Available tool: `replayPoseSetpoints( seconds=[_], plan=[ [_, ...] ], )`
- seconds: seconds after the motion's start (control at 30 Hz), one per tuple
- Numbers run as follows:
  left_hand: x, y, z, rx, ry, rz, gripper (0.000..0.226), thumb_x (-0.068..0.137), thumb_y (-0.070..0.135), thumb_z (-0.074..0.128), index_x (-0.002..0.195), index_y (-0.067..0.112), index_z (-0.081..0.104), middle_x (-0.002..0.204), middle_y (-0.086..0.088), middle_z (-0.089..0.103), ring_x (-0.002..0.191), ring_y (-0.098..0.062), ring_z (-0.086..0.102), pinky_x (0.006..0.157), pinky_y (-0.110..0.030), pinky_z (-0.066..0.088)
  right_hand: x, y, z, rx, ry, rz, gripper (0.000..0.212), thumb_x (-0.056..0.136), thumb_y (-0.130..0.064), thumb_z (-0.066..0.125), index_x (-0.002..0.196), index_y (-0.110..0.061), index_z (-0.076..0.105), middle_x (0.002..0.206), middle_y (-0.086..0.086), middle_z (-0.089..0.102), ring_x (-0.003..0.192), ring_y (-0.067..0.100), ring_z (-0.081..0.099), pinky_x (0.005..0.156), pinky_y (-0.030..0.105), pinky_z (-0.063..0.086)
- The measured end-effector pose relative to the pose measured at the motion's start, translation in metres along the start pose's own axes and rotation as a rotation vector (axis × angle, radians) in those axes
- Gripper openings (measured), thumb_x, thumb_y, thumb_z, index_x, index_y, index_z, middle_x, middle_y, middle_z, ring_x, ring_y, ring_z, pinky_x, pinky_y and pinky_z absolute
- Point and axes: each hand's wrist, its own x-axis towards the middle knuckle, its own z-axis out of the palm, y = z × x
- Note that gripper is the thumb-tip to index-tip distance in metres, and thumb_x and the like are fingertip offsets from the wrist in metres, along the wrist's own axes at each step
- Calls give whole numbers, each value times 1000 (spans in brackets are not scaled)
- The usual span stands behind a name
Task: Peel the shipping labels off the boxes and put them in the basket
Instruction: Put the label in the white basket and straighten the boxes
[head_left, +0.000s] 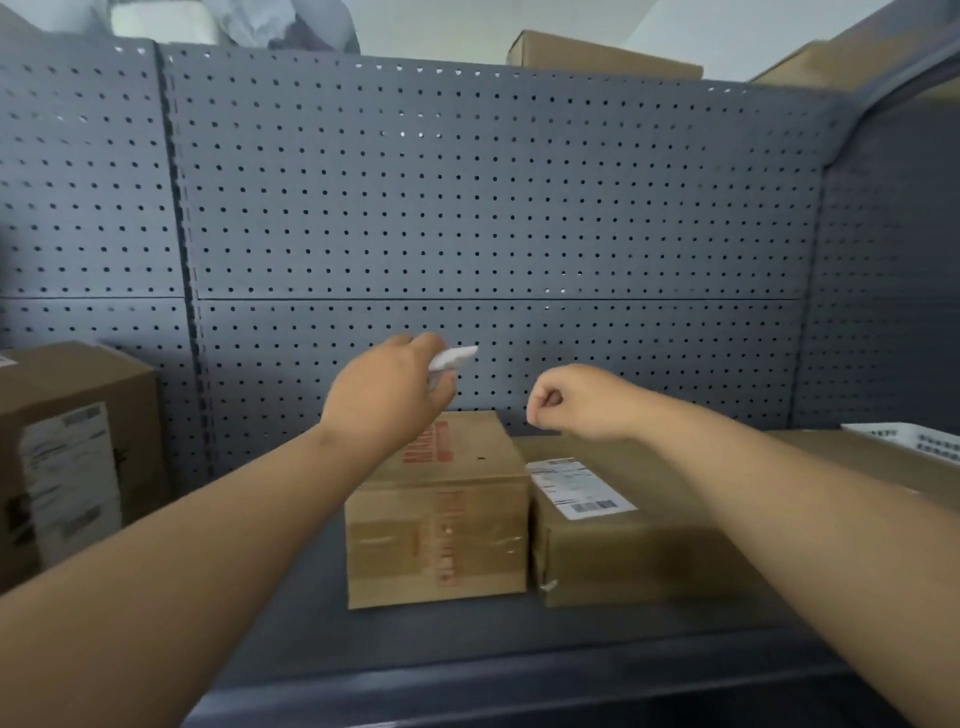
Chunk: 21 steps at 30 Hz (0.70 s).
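My left hand is raised above the middle cardboard box and is shut on a crumpled white shipping label that sticks out past its fingers. My right hand is a closed fist with nothing in it, held above the flat box to the right. That flat box carries a white shipping label on its top. A third box at the left has a label on its front face. The white basket shows only as a corner at the far right edge.
Everything sits on a dark grey shelf backed by a grey pegboard wall. More cardboard boxes rest on top of the shelving above. A grey side panel closes the shelf at the right.
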Motion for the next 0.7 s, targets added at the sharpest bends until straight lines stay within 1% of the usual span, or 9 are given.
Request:
replayPoseSetpoints(
  seconds=[0.07,0.17,0.27,0.33,0.4,0.47,0.53,0.63,0.7],
  plan=[
    [5,42,7,-210,-47,-65,26,95,29,46,116,20,55,89,-4,60,57,-16,51,44,-28,40,-21,24,-12,149,75,67,11,91,-20,55,87,-17,65,83,-9,63,88,21,64,89,36,54],
    [10,113,21,-450,-99,-118,26,94,30,46,117,24,56,86,-1,63,59,-12,53,50,-28,42,-54,61,-28,286,183,152,9,92,-24,56,93,-18,63,100,7,68,99,24,66,92,41,54],
    [13,184,38,-702,-145,-178,26,93,33,48,117,26,57,93,2,64,77,-16,60,64,-33,49,-89,97,-44,411,330,225,24,92,-24,57,107,-8,65,97,7,68,97,25,66,95,45,51],
    [14,231,49,-865,-176,-208,22,93,32,48,112,27,58,91,5,61,77,-13,58,66,-33,49,-112,125,-57,466,382,305,33,93,-22,54,116,0,63,105,19,69,103,34,65,97,50,49],
    [16,277,61,-996,-206,-230,20,92,29,49,109,26,59,86,11,59,73,-6,53,62,-26,44,-133,155,-68,529,390,380,30,93,-21,54,110,2,64,114,23,67,107,37,63,99,52,47],
    [19,319,73,-1097,-240,-263,19,91,27,51,108,27,60,87,12,59,75,-3,53,60,-23,42,-151,186,-79,630,376,442,22,91,-22,56,104,-8,68,113,15,69,103,29,63,98,46,49],
    [23,359,85,-1173,-286,-280,20,90,27,53,109,27,60,90,10,61,76,-4,55,58,-21,42,-169,212,-88,736,380,476,14,91,-21,58,98,-12,67,105,7,69,93,22,61,89,38,50],
    [33,408,101,-1245,-348,-279,24,88,26,55,112,26,60,92,10,61,74,-5,56,51,-13,46,-192,252,-102,794,483,526,12,89,-20,62,80,-15,67,100,11,72,89,25,65,83,38,53],
    [40,433,113,-1286,-398,-283,26,88,27,55,113,27,59,96,8,62,81,-11,61,59,-18,50,-203,275,-111,807,571,564,12,89,-16,63,78,-17,68,96,12,74,86,26,67,87,41,54]
  ],
)
